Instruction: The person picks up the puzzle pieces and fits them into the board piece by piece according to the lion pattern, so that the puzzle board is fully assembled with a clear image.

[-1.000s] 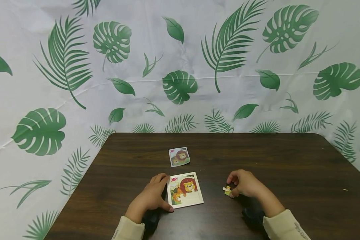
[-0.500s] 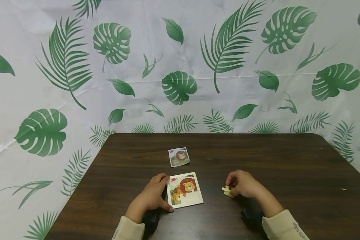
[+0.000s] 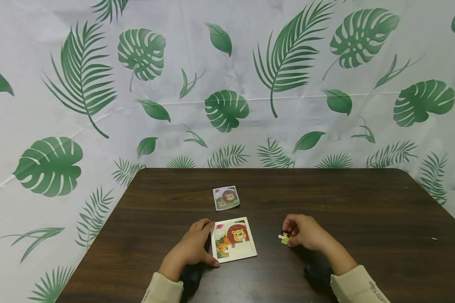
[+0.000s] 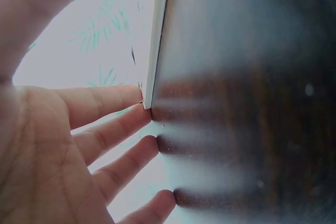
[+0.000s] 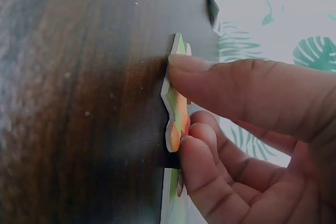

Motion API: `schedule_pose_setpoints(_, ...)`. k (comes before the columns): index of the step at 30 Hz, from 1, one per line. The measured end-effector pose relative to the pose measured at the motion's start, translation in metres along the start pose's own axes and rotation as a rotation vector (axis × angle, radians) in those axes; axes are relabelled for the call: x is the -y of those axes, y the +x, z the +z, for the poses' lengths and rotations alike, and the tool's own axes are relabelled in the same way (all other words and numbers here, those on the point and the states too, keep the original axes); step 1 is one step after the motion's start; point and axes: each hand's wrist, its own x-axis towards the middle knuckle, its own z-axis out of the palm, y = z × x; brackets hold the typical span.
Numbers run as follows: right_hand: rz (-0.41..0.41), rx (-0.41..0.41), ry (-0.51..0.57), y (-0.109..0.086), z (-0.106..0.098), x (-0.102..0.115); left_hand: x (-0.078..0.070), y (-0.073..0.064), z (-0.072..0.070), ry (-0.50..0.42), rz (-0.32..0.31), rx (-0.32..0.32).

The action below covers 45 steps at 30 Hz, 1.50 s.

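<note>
A square wooden puzzle board (image 3: 242, 251) with a lion picture lies on the table, its lower right part bare pale wood. My left hand (image 3: 192, 244) rests along the board's left side, thumb at the near corner and fingers spread at the far one. In the left wrist view, the fingertips (image 4: 144, 95) touch the frame's corner and the tabletop. To the right of the board, my right hand (image 3: 307, 231) pinches a small green and orange puzzle piece (image 3: 284, 238) low over the table. Another puzzle piece (image 5: 169, 192) lies beside it in the right wrist view, partly behind the fingers.
A small printed lion picture card (image 3: 226, 198) lies beyond the board. The dark wooden table (image 3: 364, 202) reaches back to a white curtain (image 3: 174, 139) with green leaves. A tiny yellow scrap (image 3: 434, 238) lies far right.
My right hand has shifted slightly left with the puzzle piece, and its fingers have moved a little on it. The left hand and the board have stayed in place.
</note>
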Motion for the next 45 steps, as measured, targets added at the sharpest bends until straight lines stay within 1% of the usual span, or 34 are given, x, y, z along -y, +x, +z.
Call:
schedule_pose_setpoints(6, 0.037, 0.009, 0.030, 0.001, 0.000, 0.002, 0.000, 0.000, 0.000, -0.001, -0.005, 0.001)
schedule_pose_setpoints(9, 0.042, 0.009, 0.048, 0.001, 0.000, 0.001, 0.000, 0.000, 0.000, 0.002, -0.009, 0.001)
schedule_pose_setpoints(15, 0.028, -0.009, -0.002, 0.002, 0.004, 0.000, 0.000, 0.000, 0.001, 0.003, -0.013, 0.006)
schedule_pose_setpoints(17, 0.024, 0.002, -0.003, 0.002, 0.004, 0.000, -0.001, 0.000, 0.001, -0.001, -0.016, 0.008)
schedule_pose_setpoints(20, 0.006, 0.014, 0.006, 0.003, 0.005, 0.001, -0.001, -0.001, 0.000, -0.007, -0.022, 0.011)
schedule_pose_setpoints(26, -0.061, 0.023, -0.010, 0.004, 0.006, -0.001, -0.002, -0.001, 0.000, -0.006, -0.021, 0.011)
schedule_pose_setpoints(31, -0.091, 0.027, 0.002, 0.007, 0.006, 0.000, -0.002, -0.001, 0.000, -0.007, -0.018, 0.010)
schedule_pose_setpoints(38, -0.130, 0.065, 0.062, 0.014, 0.009, 0.009, 0.000, -0.001, 0.000, -0.003, -0.008, 0.013)
schedule_pose_setpoints(45, -0.137, 0.107, 0.121, 0.022, 0.019, 0.022, 0.000, 0.000, 0.000, -0.003, -0.004, 0.008)
